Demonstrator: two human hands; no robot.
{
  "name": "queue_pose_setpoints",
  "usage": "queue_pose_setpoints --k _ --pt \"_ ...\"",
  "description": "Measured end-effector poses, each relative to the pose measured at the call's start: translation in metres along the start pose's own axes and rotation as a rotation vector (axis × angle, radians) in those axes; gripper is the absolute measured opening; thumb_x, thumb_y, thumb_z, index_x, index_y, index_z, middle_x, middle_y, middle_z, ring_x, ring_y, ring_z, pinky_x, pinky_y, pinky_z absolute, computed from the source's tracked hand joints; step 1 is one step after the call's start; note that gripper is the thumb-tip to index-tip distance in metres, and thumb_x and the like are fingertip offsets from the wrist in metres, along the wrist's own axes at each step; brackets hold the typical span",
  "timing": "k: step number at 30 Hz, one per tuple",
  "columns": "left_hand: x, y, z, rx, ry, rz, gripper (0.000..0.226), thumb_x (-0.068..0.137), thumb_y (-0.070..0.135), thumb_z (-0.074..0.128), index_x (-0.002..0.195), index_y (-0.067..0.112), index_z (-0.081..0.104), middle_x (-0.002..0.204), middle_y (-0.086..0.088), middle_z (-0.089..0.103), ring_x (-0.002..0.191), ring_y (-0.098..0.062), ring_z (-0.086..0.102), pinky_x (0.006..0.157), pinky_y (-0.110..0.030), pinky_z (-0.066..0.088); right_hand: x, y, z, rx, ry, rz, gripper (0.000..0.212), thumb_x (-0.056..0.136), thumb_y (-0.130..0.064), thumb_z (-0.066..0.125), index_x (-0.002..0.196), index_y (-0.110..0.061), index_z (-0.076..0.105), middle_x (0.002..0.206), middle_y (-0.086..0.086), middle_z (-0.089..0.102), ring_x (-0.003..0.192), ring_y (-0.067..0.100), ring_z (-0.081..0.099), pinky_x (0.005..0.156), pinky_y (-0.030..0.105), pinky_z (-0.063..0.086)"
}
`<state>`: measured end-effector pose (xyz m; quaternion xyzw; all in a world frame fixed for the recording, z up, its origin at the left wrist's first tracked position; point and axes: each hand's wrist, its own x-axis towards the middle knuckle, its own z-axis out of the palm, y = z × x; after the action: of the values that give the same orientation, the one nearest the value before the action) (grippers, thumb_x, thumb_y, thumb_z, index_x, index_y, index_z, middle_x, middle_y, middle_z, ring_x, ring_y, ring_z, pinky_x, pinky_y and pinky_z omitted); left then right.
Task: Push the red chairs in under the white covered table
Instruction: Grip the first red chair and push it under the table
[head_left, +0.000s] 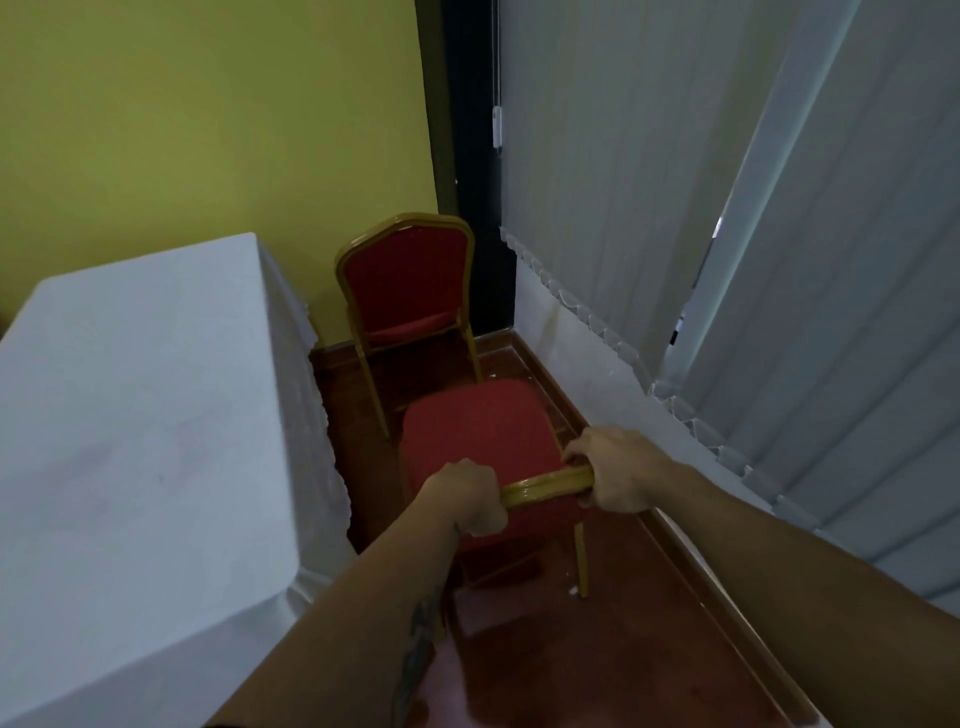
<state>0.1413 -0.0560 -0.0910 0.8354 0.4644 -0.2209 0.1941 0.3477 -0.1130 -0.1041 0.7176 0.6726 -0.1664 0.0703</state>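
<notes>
Where dark red floor (597, 665) meets white-covered table (130, 415), left hand (467, 501) and right hand (615, 470) both tight around the near red chair (478, 436).

One head-worn wide-angle view looks forward and steeply down, close above the near red chair (480, 431), the desk's (130, 415) right edge at left, blinds (727, 208) at right.

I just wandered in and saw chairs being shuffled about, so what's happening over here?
A person is holding the near red chair by the gold top rail of its backrest, left hand and right hand both wrapped around it. The chair stands in the aisle beside the white covered table, not yet tucked under it. A second red chair stands farther back in the corner by the yellow wall, also out from the table. Grey vertical blinds run along the right side.
</notes>
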Motion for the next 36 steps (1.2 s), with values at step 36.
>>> queue_pose_setpoints --k 36 --pt "0.032 0.019 0.018 -0.215 -0.02 -0.261 0.022 0.081 0.02 0.063 0.102 0.014 0.064 0.097 -0.006 0.07 0.088 -0.021 0.071 0.069 -0.03 0.058 0.073 0.03 0.006 1.693 -0.084 0.391 0.081 0.074 -0.026 0.079 0.142 -0.005 0.039 0.112 0.019 0.07 0.092 0.037 0.075 0.065 0.053 0.065"
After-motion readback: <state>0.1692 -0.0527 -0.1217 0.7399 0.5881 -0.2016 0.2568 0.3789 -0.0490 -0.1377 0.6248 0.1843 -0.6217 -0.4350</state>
